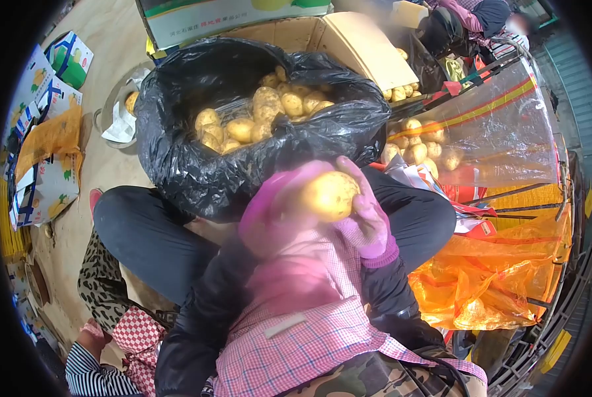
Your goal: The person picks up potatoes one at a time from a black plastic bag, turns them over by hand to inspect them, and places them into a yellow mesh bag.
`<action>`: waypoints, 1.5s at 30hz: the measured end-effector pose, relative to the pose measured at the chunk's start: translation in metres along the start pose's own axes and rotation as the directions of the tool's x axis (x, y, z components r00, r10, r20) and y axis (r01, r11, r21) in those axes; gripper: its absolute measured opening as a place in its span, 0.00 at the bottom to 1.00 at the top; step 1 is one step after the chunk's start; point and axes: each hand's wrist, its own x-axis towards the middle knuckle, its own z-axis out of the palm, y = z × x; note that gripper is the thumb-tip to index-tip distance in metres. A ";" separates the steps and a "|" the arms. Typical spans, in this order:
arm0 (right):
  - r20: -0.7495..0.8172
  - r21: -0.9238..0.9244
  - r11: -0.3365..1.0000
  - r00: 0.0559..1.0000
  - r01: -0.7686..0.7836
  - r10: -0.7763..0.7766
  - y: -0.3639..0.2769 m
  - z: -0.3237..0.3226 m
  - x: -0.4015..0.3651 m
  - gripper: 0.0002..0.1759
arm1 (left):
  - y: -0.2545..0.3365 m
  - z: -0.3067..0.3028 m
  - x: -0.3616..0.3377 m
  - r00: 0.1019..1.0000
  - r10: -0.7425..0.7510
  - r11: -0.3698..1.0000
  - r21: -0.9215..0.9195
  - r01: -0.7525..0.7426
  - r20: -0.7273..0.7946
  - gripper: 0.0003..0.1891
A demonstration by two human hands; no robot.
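Though pink-gloved, left hand (274,213) and right hand (370,221) tight around one smooth oval potato (329,195).

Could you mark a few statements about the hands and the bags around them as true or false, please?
1. The left hand and the right hand hold one potato between them. True.
2. Both hands are bare. False: they wear pink gloves.
3. The black bag holds a heap of potatoes. True.
4. The clear bag is empty. False: more potatoes lie in it.
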 end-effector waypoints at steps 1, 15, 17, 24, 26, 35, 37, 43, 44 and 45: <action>0.008 0.012 1.000 1.000 0.028 -0.028 0.001 0.001 0.000 0.44 | 0.002 0.001 0.000 1.000 0.002 0.999 -0.034 -0.003 -0.018 0.28; -0.058 -0.417 0.875 0.953 0.247 -0.297 -0.008 0.026 0.008 0.40 | -0.026 -0.009 -0.015 0.958 -0.287 0.955 -0.078 0.285 -0.016 0.40; 0.096 -0.923 0.301 0.898 0.242 -0.429 -0.003 0.028 0.013 0.37 | -0.036 -0.007 -0.018 0.965 -0.262 0.965 -0.005 0.262 -0.021 0.39; -0.231 -0.473 0.874 0.942 0.109 -0.242 -0.015 0.011 0.040 0.27 | -0.024 -0.006 -0.020 0.969 -0.244 0.944 -0.226 0.243 0.020 0.36; -0.133 -0.505 0.854 0.966 0.128 -0.223 -0.013 0.000 0.039 0.25 | -0.015 -0.005 -0.018 0.949 -0.313 0.861 -0.410 0.301 0.038 0.36; 0.074 -0.286 0.958 0.996 -0.029 0.053 -0.030 0.008 -0.004 0.37 | -0.020 -0.009 -0.005 1.000 0.008 0.991 -0.133 -0.010 -0.016 0.40; 0.037 -0.252 0.967 0.998 -0.032 0.042 -0.034 0.021 -0.004 0.46 | -0.018 -0.010 -0.002 0.997 0.073 0.989 0.127 -0.070 -0.019 0.40; -0.050 -0.232 0.972 0.998 0.030 -0.043 -0.033 0.032 -0.004 0.56 | -0.009 -0.019 -0.003 0.996 -0.076 0.951 0.296 0.089 -0.053 0.31; -0.046 -0.290 0.955 0.996 0.057 -0.074 -0.031 0.031 -0.005 0.56 | -0.007 -0.022 -0.001 1.000 -0.027 0.860 0.510 0.030 -0.012 0.32; -0.040 -0.348 0.934 0.994 0.083 -0.103 -0.028 0.030 -0.005 0.55 | -0.009 -0.023 0.002 1.000 -0.005 0.851 0.526 0.009 -0.008 0.31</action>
